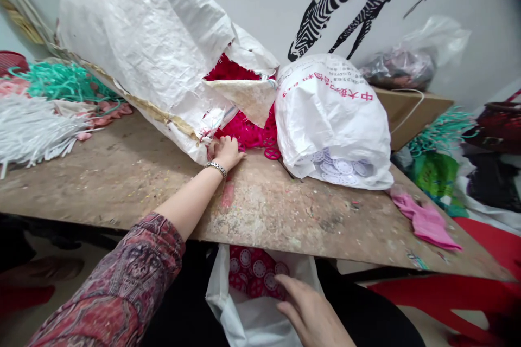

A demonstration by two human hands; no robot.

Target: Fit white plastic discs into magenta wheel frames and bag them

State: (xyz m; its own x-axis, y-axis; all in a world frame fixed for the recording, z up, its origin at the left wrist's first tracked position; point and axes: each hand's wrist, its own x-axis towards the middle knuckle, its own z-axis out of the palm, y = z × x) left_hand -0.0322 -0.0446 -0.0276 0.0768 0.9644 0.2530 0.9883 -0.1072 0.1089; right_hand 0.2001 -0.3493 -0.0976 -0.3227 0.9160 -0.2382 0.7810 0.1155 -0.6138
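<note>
My left hand point(227, 152) is at the torn mouth of a large white woven sack point(150, 38), its fingers curled against the edge and the pink pieces there. What lies under the fingertips is hidden. Bright magenta plastic pieces point(248, 133) spill from the mouth, and one round spoked magenta piece point(272, 153) lies just outside. Lower down, my right hand point(307, 309) hovers with thumb and fingers apart over an open white bag point(222, 287) below the table edge. Inside it are several red round pieces with white discs point(259, 268).
A smaller white sack point(329, 114) holding white lacy discs point(340, 168) stands right on the worn table point(268, 211). Pink cloth point(425, 219) lies near the right edge. White strips point(36, 127) and turquoise strands point(65, 81) are at left. A cardboard box point(411, 111) stands behind.
</note>
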